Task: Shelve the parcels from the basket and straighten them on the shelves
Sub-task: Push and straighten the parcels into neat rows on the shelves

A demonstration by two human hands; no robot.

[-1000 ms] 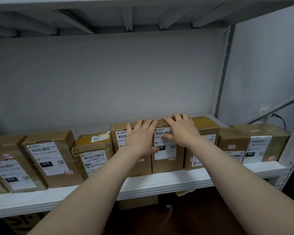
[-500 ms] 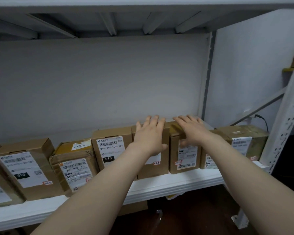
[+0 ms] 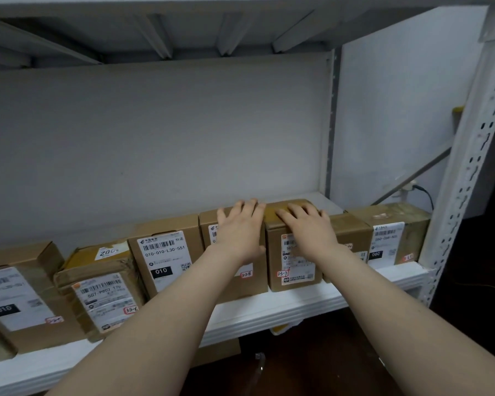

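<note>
A row of brown cardboard parcels with white labels stands along the front of a white shelf [image 3: 269, 312]. My left hand [image 3: 240, 228] lies flat with straight fingers over the front and top edge of the parcel tagged 33-8 [image 3: 250, 285]. Beside it, my right hand [image 3: 309, 228] presses flat on the taped top and label of the parcel tagged 33-7 [image 3: 295, 274]. The two parcels stand side by side and touch. To their left stands the parcel labelled 010-010-L30-551 [image 3: 166, 258]. The basket is out of view.
Further left are a taped parcel tagged 33-6 [image 3: 103, 298] and larger boxes [image 3: 20, 295]. Right of my hands are two more parcels [image 3: 352, 232] [image 3: 395, 235], then the perforated white shelf upright [image 3: 466, 172]. A grey back wall [image 3: 155, 144] rises behind; another box [image 3: 217, 350] sits below the shelf.
Both hands have shifted one parcel to the right along the row, and the view has turned right with them. The right hand went from the 010 box to the 33-7 parcel.
</note>
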